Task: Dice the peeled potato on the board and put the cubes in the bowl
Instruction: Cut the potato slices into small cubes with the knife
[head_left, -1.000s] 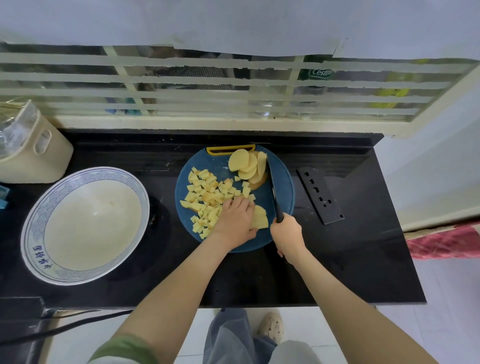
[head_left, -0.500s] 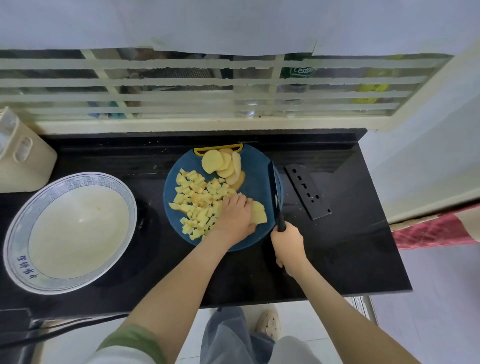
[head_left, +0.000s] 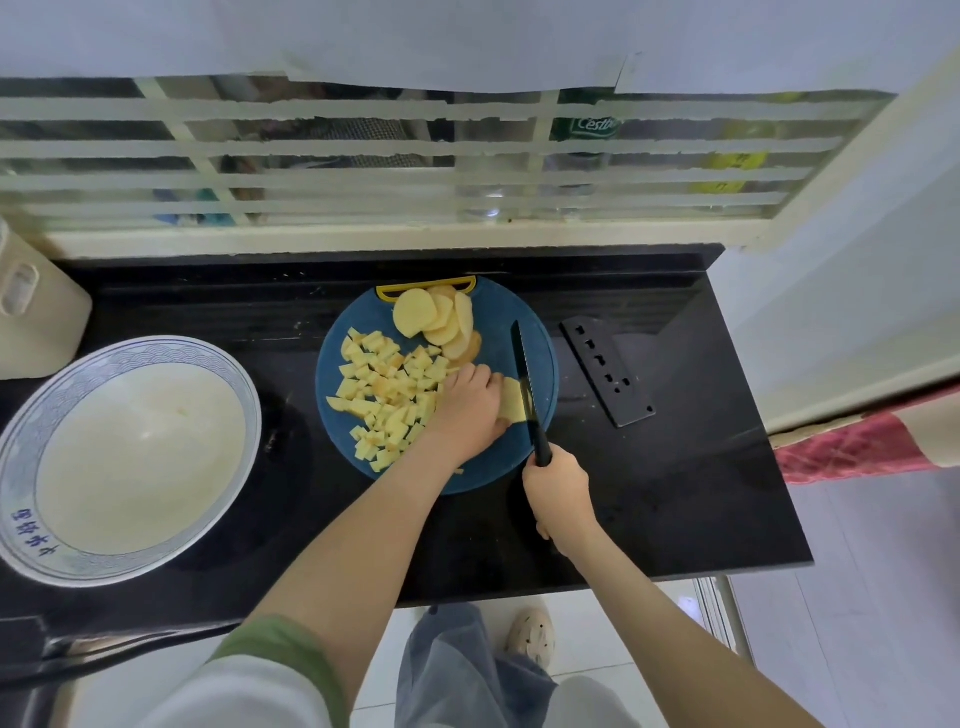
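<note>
A round blue cutting board (head_left: 540, 358) lies on the black counter. Several yellow potato cubes (head_left: 387, 387) are piled on its left half. A fan of potato slices (head_left: 434, 317) lies at its far edge. My left hand (head_left: 467, 410) presses down on a stack of potato slices (head_left: 511, 400) with curled fingers. My right hand (head_left: 558, 491) grips the black handle of a knife (head_left: 524, 379), whose dark blade lies against the right edge of that stack. A large white bowl with a blue rim (head_left: 124, 457) stands to the left with nothing in it.
A black knife sheath (head_left: 608, 371) lies on the counter right of the board. A beige container (head_left: 36, 312) stands at the far left. A barred window runs along the back. The counter's front edge is near my body, with floor and my shoe below.
The knife blade has moved left from the board's right rim onto the edge of the potato stack under my left hand. The view has shifted slightly right.
</note>
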